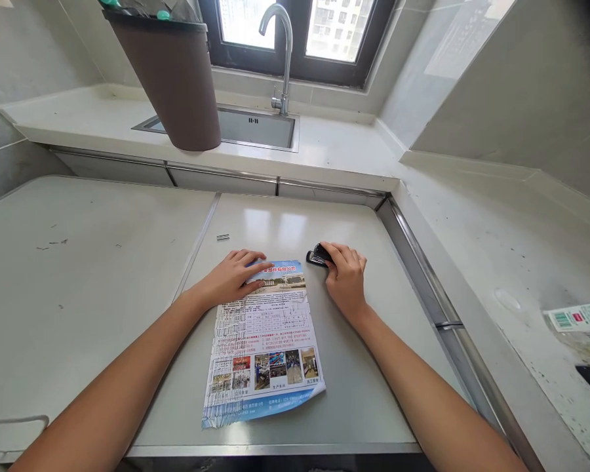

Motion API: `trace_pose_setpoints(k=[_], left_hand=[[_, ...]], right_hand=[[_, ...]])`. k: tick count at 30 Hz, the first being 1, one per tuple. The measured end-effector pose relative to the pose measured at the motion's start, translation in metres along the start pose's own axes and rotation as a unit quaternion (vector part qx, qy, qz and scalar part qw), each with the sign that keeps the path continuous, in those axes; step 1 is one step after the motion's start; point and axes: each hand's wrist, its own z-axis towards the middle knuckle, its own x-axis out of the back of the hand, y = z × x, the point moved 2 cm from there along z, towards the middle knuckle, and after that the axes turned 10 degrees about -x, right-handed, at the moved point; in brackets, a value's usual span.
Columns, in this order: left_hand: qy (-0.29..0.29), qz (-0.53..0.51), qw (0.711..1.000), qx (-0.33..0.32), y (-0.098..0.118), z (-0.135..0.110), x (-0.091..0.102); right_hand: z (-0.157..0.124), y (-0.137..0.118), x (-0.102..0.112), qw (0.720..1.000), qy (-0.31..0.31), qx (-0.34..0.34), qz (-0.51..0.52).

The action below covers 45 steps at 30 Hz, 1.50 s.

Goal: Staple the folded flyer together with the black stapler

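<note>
left hand [236, 275] lies open, flat on the top left corner of the flyer [263, 341], mid counter [275, 223]; right hand [347, 278] grasps the stapler [317, 255] just off its top right corner. press that palm firmly so paper can't skid

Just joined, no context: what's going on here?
A person works bare-handed. The left hand lies flat on the top left of a colour-printed paper flyer, pressing it onto the pale grey tabletop. The right hand curls over a small black stapler resting on the table beside the flyer's top right corner. A small silvery strip, perhaps staples, lies loose farther back on the left.
</note>
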Motion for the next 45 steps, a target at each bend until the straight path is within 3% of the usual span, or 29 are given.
trace_pose_setpoints(k=[8, 15, 45], left_hand=[[0.07, -0.031, 0.997, 0.01, -0.008, -0.007, 0.003], [0.017, -0.032, 0.999, -0.011, -0.001, -0.005, 0.003], [0.013, -0.019, 1.0, -0.012, 0.002, -0.002, -0.005]], right_hand=[[-0.007, -0.001, -0.011, 0.993, -0.063, 0.05, 0.09], [-0.009, -0.01, -0.011, 0.982, -0.082, 0.104, 0.132], [-0.013, -0.024, -0.01, 0.985, -0.119, 0.125, 0.019]])
